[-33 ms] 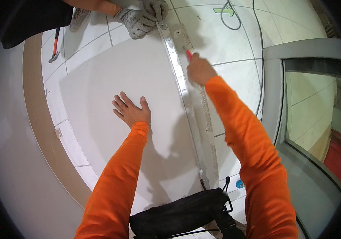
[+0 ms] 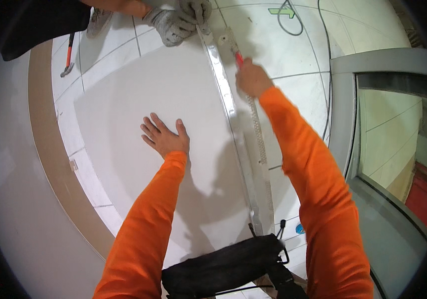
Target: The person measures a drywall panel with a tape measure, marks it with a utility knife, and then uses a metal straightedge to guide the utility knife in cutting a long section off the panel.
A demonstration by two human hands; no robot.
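A large pale board [image 2: 123,94] lies on the tiled floor. My left hand [image 2: 166,137] rests flat on it, fingers spread. A long silver metal channel [image 2: 227,97] runs lengthwise along the board, to the right of that hand. Beyond the channel, my right hand [image 2: 253,78] is closed around a red utility knife [image 2: 239,60], its thin tip pointing away over the strip of board there; whether it touches is hard to see. Another person's grey-gloved hands [image 2: 173,27] are at the channel's far end.
A hammer [image 2: 68,62] lies at the far left, near a brown board strip [image 2: 49,129]. At right stands a grey-framed glass door [image 2: 340,109], with a dark cable [image 2: 326,60] on the floor beside it. A black bag [image 2: 223,266] hangs in front of me.
My right hand has shifted slightly away from me with the utility knife. The left hand stays put, while the other person's gloved hand has moved slightly farther away.
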